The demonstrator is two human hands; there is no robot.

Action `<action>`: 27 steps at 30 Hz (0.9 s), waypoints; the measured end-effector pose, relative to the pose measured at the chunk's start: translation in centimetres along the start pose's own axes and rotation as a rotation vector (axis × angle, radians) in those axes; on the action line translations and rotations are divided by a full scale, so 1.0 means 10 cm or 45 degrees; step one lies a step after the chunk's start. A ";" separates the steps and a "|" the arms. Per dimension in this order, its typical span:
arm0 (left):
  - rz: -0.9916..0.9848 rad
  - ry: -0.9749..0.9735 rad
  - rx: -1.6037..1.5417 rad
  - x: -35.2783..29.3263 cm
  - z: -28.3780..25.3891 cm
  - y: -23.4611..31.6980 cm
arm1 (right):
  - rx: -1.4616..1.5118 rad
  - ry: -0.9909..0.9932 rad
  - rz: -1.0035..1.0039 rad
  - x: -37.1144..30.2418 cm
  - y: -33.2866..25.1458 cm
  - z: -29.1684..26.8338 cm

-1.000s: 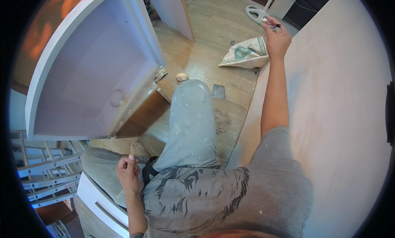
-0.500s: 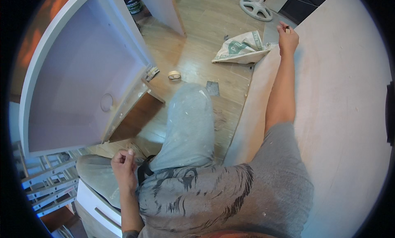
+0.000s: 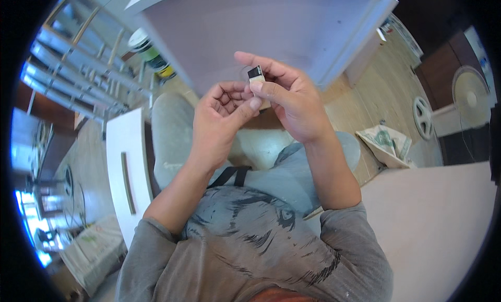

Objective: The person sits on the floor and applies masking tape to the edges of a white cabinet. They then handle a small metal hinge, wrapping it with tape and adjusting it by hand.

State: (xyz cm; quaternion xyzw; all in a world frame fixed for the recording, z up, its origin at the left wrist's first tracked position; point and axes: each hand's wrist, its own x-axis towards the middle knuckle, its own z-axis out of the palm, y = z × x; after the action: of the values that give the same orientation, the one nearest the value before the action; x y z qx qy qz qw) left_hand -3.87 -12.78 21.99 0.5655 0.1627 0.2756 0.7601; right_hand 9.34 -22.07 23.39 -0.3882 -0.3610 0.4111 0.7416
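In front of my lap my two hands are together at a small cream-coloured block (image 3: pixel 257 79) with a black end; its exact kind I cannot make out. My right hand (image 3: pixel 298 101) grips it between thumb and fingers, the index finger lifted and stretched past it. My left hand (image 3: pixel 218 114) pinches at its lower edge, thumb and fingertips closed, the other fingers curled. Fingers cover part of the block. Just beyond the hands stands a large white panelled furniture piece (image 3: pixel 261 28) with a raised rim.
A white drawer front (image 3: pixel 119 169) with a long handle is beside my left leg. Metal ladders (image 3: pixel 78 67) and a paint bucket (image 3: pixel 151 51) stand at the far left. On the right are a pale flat panel (image 3: pixel 438 208), a printed sack (image 3: pixel 389 143) and a fan (image 3: pixel 469 93).
My view has swung left toward the white furniture piece. My right hand has come back from over the pale panel with the block, and my left hand has risen to meet it.
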 end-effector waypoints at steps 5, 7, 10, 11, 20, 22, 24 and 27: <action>-0.025 0.093 0.104 -0.44 -0.41 -0.01 | -0.046 -0.054 0.053 -0.05 0.37 0.18; -0.070 0.099 0.094 -0.55 -0.55 -0.03 | -0.043 -0.080 0.112 -0.06 0.44 0.22; -0.133 0.173 -0.125 -0.64 -0.61 0.01 | 0.020 -0.157 0.239 -0.02 0.46 0.21; -0.148 0.177 -0.198 -0.67 -0.64 0.02 | 0.029 -0.184 0.268 -0.02 0.48 0.20; -0.123 0.221 -0.213 -0.76 -0.82 -0.04 | 0.085 -0.228 0.319 -0.09 0.69 0.27; -0.087 0.201 -0.071 -0.77 -0.90 -0.10 | 0.109 -0.212 0.300 -0.08 0.75 0.28; -0.063 0.211 0.025 -0.79 -0.92 -0.12 | 0.142 -0.208 0.282 -0.06 0.80 0.27; -0.056 0.236 0.071 -0.78 -0.88 -0.13 | 0.087 -0.248 0.268 -0.04 0.81 0.26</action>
State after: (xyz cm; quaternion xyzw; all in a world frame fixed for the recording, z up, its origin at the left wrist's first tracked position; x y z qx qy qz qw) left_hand -14.67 -10.94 17.59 0.5547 0.2522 0.3054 0.7317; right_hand 4.27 -18.74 17.34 -0.3569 -0.3744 0.5343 0.6686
